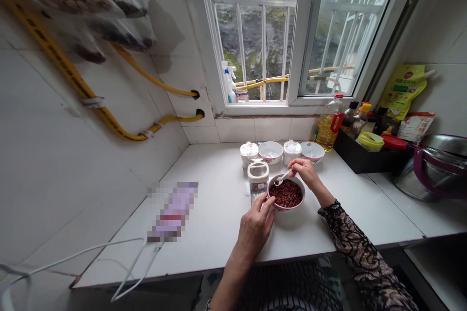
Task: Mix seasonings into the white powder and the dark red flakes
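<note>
A small pink-rimmed bowl point(291, 208) sits on the white tiled counter point(215, 233), filled with dark reddish-brown grains point(286, 193), possibly peppercorns. My left hand point(255, 231) grips the bowl's near left rim. My right hand point(305, 173) pinches a small white spoon point(282, 178), whose tip rests at the far edge of the grains. Just left of the bowl stands a transparent jar with a white lid point(258, 179), its lower part holding something dark.
Several white lidded condiment pots and bowls point(270, 152) line the counter's back. To the right stand an oil bottle point(329, 125), a black tray of bottles point(368, 158) and a steel pot point(434, 167). A pixelated packet point(173, 211) and white cable point(83, 252) lie left.
</note>
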Available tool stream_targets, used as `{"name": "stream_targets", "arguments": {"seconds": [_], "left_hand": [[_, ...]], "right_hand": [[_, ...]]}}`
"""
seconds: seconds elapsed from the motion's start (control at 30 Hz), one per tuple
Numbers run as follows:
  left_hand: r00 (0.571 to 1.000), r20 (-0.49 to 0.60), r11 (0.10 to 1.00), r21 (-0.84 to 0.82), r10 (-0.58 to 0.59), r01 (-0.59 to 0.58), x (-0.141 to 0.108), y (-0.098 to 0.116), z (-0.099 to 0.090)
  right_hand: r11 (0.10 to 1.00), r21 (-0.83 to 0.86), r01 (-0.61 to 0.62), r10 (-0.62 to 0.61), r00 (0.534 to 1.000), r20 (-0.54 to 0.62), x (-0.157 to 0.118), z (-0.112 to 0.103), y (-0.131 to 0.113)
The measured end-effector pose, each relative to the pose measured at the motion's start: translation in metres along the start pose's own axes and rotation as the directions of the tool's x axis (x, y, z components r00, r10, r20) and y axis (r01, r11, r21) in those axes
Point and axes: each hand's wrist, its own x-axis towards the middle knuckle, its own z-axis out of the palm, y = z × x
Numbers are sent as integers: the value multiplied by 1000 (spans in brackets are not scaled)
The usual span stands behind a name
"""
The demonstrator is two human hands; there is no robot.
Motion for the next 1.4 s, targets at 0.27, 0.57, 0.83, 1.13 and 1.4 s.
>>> {"name": "stream_targets", "arguments": {"seconds": [0.27, 0.57, 0.83, 1.13, 1.4], "left_hand": [[1000, -17, 1000, 4, 5, -5, 1, 1, 0], [1000, 16, 1000, -19, -18, 18, 2, 2, 0], [999, 24, 998, -39, -38, 39, 3, 3, -2], [999, 40, 999, -29, -37, 38, 1, 3, -2], [999, 38, 999, -17, -31, 32, 0, 2, -2]], "right_hand": [[965, -56, 255, -256, 966, -15, -1, 23, -6], [517, -480, 708, -684, 680, 266, -16, 31, -6], [718, -507, 477, -460, 872, 169, -16, 0, -12], [700, -549, 457, -373, 889, 264, -18, 8, -9], [869, -359, 341, -272, 934, 231, -19, -19, -24]]}}
